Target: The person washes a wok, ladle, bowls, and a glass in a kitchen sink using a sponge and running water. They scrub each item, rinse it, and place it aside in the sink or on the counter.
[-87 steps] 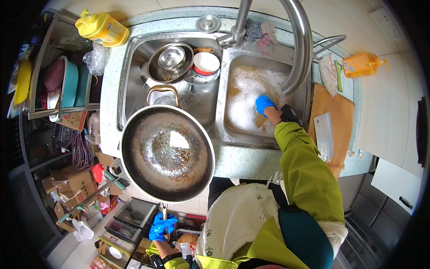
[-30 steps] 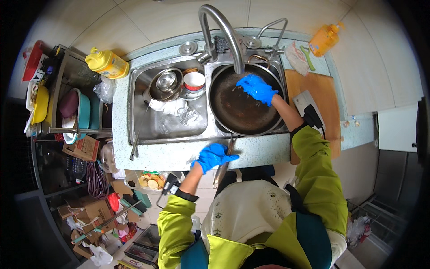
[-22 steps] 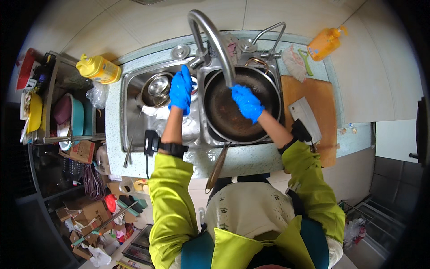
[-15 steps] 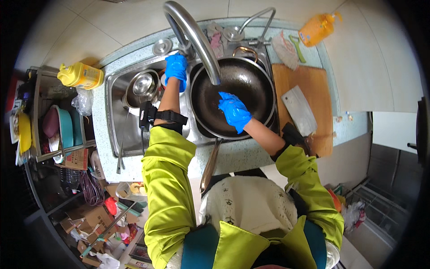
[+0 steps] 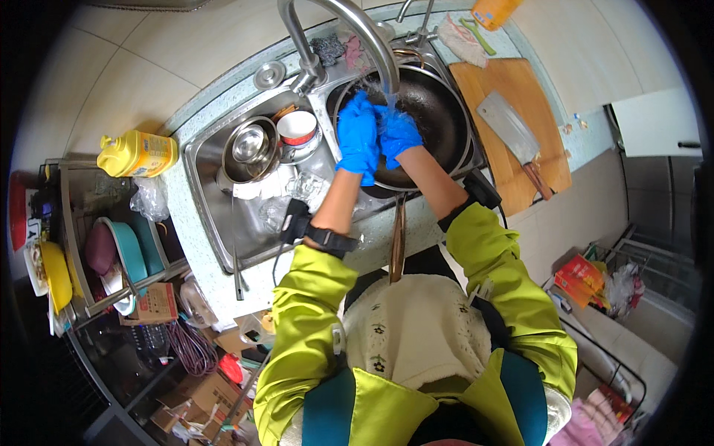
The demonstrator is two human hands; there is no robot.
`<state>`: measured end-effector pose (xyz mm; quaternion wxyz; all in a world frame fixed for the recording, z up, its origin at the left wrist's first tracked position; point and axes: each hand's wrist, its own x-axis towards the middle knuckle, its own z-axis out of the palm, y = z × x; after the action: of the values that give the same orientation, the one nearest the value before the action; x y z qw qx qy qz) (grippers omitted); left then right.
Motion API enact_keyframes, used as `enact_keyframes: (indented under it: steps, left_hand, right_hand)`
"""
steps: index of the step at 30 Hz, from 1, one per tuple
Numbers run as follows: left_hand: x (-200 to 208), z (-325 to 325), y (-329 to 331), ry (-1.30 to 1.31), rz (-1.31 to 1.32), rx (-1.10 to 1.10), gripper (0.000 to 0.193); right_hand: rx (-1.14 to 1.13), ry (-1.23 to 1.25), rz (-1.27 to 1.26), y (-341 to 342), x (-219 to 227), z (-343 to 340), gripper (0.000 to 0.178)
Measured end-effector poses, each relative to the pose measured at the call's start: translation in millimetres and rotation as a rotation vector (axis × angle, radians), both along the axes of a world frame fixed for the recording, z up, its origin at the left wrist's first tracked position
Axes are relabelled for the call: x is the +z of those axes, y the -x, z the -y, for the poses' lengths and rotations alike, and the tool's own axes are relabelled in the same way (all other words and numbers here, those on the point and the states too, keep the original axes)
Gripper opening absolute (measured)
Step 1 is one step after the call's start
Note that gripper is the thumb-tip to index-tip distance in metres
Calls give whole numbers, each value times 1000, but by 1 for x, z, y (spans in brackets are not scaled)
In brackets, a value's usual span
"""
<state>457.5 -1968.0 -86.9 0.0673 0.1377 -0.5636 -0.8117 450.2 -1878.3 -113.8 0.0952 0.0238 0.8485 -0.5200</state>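
Head view: pan (image 5: 440,123) lies front-to-back, long grip (image 5: 398,241) toward the person (image 5: 413,331).

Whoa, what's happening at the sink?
Someone in blue gloves has their left hand and right hand together under the tap, where water seems to be splashing. Below them is a big dark pan over the right side of the sink, and nobody is holding its handle. Bowls sit in the left side. A knife lies on the board.
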Motion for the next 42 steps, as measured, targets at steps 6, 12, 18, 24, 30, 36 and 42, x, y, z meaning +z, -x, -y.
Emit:
enact_keyframes:
  steps: [6,12,18,24,30,36,42]
  left_hand:
    - [3,-22,-17,-336,456,-254,34]
    - [25,-29,-44,0,562,-429,34]
    - [3,-26,-28,-461,250,-172,46]
    - [20,-24,-20,357,9,-356,30]
    - [-8,-19,-6,-544,202,-259,26]
    - [-37,-14,-10,-922,183,-429,28]
    - [-24,-18,-20,-890,127,-380,22]
  right_hand:
    - [-331,687,-188,-23,15,10,22]
    - [-402,1189,400,-24,10,8,21]
    - [-149,1034,362,-15,-1,7,35]
    - [-424,878,152,-4,-2,15,28]
    - [-336,575,57,0,-3,16,37]
    - [-91,133,-118,12,-1,14,16]
    - [99,-374,-256,20,16,14,21]
